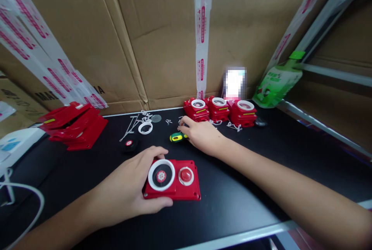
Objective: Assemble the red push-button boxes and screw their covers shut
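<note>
My left hand (pixel 136 180) is wrapped round the left end of a red alarm unit (pixel 188 192), thumb along its near edge. The unit lies face up on the black table, with a white ring (pixel 150 184) around a black disc and a red dome (pixel 186 174) beside it. Further back, my right hand (pixel 203 136) bends down, thumb and fingertips close together at the tabletop among tiny parts; anything between them is too small to tell. A green and yellow screwdriver handle (pixel 177 137) sticks out under this hand; whether the hand grips it is hidden.
Three similar red units (pixel 245 116) stand at the back, before a cardboard wall. Stacked red housings (pixel 84 126) lie at left. A loose white ring (pixel 145 128), metal brackets (pixel 130 126), a black part (pixel 130 144) and small screws (pixel 168 121) lie between. A green pouch (pixel 280 83) leans at right.
</note>
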The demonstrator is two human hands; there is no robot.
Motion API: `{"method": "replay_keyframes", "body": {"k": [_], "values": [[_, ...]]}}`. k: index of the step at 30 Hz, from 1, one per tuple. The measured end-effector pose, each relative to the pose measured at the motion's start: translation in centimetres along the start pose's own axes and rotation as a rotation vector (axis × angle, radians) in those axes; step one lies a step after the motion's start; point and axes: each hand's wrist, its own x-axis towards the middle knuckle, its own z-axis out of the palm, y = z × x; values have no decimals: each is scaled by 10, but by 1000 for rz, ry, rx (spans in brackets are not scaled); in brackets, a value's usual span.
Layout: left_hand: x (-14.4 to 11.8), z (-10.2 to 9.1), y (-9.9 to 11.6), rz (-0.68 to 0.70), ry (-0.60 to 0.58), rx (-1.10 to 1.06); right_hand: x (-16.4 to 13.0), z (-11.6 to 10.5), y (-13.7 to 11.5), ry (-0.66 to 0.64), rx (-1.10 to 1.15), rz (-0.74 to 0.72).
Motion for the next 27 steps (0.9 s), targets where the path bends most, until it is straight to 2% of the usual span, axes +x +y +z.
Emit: {"method": "replay_keyframes", "body": {"k": [4,8,21,27], "values": [[4,-3,-3,3,48,121,1,0,1,0,-12,4],[8,-7,3,34,75,143,0,-1,1,1,-11,-1],[7,-11,8,111,53,202,-7,-9,-4,-29,-22,20],[7,-12,8,92,54,179,-11,-13,-8,-54,-8,24]]}}
